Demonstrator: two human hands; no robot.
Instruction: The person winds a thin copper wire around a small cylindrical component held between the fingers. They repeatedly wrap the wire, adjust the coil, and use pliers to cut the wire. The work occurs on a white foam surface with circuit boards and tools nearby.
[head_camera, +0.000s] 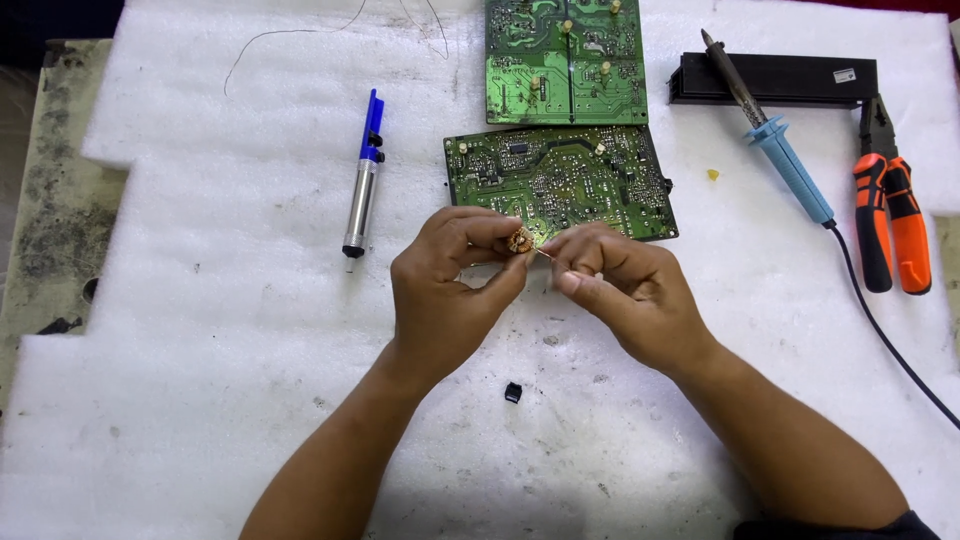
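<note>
Left hand (440, 295): pinched narrow, thumb and fingers closed on small copper coil (519, 240), held above the foam, centre of scene.
Right hand (625, 295): fingers curled tight, tips pinching a thin lead that sticks out of the coil's right side.
Coil place: between both hands, just in front of near green circuit board (560, 180).
Far board (565, 60): second green circuit board, touching or just beyond the near one, top cut off by frame.
Label: small white rectangular sticker on long black box (775, 78), far right; print too small to tell.
Soldering iron (770, 130): blue handle, tip resting on the black box, cable running near right.
Pliers (890, 215): orange grips, far right edge.
Desoldering pump (363, 175): blue and silver, left of boards.
Black chip (513, 392): small, near side, between the forearms.
Surface: white foam sheet (200, 350).
</note>
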